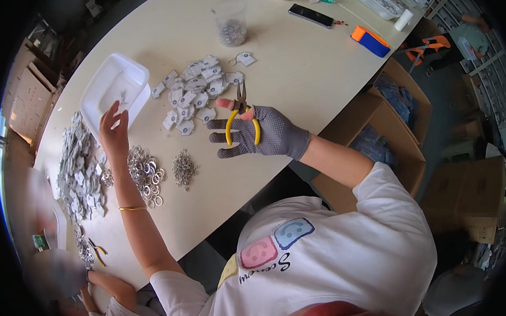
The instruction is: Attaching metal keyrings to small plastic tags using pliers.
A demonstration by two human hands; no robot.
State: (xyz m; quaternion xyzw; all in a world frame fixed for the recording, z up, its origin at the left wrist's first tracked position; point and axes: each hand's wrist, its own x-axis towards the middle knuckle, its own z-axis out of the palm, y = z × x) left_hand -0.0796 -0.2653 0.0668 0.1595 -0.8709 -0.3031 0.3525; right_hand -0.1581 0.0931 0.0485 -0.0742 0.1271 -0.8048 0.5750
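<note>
My bare left hand (pixel 114 130) reaches over the near rim of a white plastic tray (pixel 138 74). Its fingers curl with a gap between thumb and fingertips, and a small silvery piece (pixel 123 99) shows just beyond them, in or over the tray. My right hand (pixel 269 132), in a grey dotted glove with bare thumb and index tips, holds yellow-handled pliers (pixel 242 105). Their jaws point away from me and the other gloved fingers stretch out to the left. Just beyond lies a heap of small white shirt-shaped tags (pixel 191 96).
Metal rings (pixel 146 174), small chain pieces (pixel 183 169) and a large tag pile (pixel 78 165) lie at left. A clear cup (pixel 233 32), black phone (pixel 310 15) and orange-blue strap roll (pixel 370 41) stand farther back. Cardboard boxes (pixel 397 157) flank the table; a co-worker's arm (pixel 114 285) rests at lower left.
</note>
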